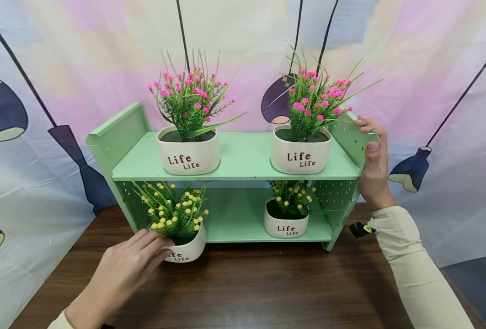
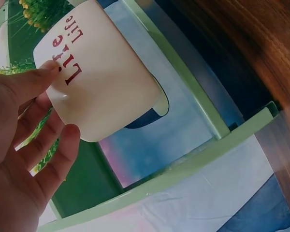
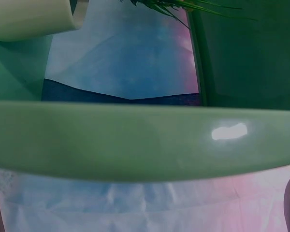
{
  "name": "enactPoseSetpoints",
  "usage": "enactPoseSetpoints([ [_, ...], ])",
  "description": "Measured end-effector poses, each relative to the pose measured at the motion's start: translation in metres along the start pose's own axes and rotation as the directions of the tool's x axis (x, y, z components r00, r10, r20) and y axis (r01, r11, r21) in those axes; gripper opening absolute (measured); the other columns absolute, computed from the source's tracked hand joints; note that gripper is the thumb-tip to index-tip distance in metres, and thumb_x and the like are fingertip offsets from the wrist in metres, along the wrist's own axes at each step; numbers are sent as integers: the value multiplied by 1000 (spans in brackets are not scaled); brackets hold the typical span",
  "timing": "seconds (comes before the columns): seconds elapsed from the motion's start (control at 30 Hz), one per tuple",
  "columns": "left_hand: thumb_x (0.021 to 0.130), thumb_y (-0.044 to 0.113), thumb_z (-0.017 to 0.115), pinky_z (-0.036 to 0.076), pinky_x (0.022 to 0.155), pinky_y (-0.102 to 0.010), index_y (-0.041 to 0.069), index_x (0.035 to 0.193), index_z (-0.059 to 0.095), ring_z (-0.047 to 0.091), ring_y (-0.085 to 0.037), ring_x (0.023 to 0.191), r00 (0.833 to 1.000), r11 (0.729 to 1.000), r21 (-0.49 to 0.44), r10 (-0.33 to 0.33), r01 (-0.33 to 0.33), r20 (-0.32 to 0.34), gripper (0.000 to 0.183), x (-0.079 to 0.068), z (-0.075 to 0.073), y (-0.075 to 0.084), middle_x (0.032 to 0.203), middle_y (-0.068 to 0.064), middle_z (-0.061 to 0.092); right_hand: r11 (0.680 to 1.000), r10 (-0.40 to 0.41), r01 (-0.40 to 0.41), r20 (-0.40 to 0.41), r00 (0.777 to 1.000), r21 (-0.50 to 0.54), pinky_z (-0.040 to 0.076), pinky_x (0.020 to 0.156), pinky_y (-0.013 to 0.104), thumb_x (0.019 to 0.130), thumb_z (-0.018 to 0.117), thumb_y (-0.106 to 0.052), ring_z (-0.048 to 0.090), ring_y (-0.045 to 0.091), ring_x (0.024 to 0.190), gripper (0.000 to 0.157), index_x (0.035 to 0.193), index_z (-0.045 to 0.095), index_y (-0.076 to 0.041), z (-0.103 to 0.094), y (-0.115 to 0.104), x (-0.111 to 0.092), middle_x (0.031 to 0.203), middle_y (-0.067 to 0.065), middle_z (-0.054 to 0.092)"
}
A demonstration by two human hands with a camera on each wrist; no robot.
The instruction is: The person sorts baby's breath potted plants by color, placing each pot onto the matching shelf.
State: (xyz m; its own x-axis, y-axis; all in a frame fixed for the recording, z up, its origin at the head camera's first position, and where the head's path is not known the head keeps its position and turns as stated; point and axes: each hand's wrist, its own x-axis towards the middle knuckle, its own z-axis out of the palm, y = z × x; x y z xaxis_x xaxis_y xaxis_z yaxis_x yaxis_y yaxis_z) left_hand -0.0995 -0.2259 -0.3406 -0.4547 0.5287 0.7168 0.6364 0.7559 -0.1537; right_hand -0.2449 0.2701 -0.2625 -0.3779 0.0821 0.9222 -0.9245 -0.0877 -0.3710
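My left hand (image 1: 129, 258) grips the rim of a white pot (image 1: 189, 250) of small yellow flowers, at the left front of the green two-tier shelf (image 1: 243, 157). In the left wrist view the thumb lies on the lettered wall of the pot (image 2: 104, 77), the other fingers around its far side. The pot overlaps the front edge of the lower tier in the head view. My right hand (image 1: 375, 169) holds the upper part of the shelf's right side panel, fingertips at its top edge. That panel (image 3: 145, 140) fills the middle of the right wrist view.
Two white pots with pink flowers, a left one (image 1: 188, 153) and a right one (image 1: 301, 153), stand on the upper tier. Another yellow-flowered pot (image 1: 285, 224) sits at the lower tier's right. The shelf stands on a dark wooden table (image 1: 259, 288) before a patterned cloth (image 1: 243, 27).
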Motion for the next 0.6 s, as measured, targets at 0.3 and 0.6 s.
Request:
enactPoseSetpoints([
  [0.3, 113, 45, 38, 49, 48, -28, 20, 93, 74, 59, -10, 74, 1000, 1000, 12, 16, -16, -16, 48, 7, 12, 2, 88, 12, 65, 996, -16, 16, 3, 1000, -89, 14, 130, 44, 108, 51, -45, 34, 34, 151, 48, 126, 54, -1, 1, -4, 1, 140, 10, 54],
  [0.6, 113, 43, 37, 49, 47, -29, 18, 93, 74, 59, -12, 75, 999, 1000, 4, 20, -20, -26, 49, 11, 22, 2, 88, 9, 66, 995, -4, 4, 0, 1000, -104, 14, 130, 43, 108, 51, -46, 34, 33, 151, 47, 125, 54, -2, 3, -8, 0, 140, 9, 54],
])
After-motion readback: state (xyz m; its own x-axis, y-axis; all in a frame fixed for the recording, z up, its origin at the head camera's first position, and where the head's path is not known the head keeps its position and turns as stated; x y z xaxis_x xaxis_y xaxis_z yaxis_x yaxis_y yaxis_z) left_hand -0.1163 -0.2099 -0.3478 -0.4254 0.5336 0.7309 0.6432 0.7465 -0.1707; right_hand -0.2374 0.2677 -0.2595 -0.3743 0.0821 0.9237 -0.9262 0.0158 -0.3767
